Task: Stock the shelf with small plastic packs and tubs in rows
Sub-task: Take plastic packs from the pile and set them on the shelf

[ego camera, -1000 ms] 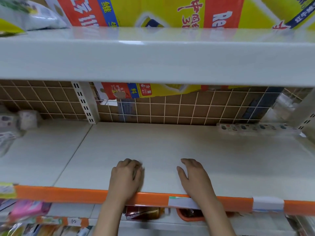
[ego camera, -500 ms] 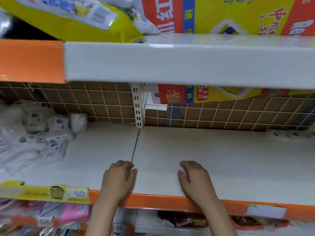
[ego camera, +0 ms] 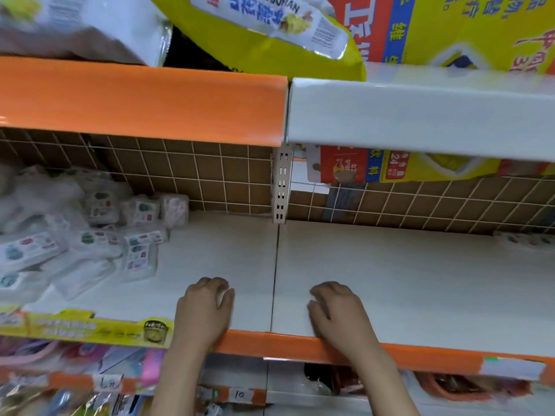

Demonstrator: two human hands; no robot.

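Two hands, left hand (ego camera: 204,310) and right hand (ego camera: 339,313), palm-down with fingers loosely curled, holding nothing, on the shelf (ego camera: 390,280) at its front edge; plastic packs (ego camera: 90,235) heaped at the left end.

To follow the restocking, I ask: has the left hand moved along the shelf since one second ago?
Yes. The left hand moved left: it was right of the seam in the shelf, and now it rests left of it.
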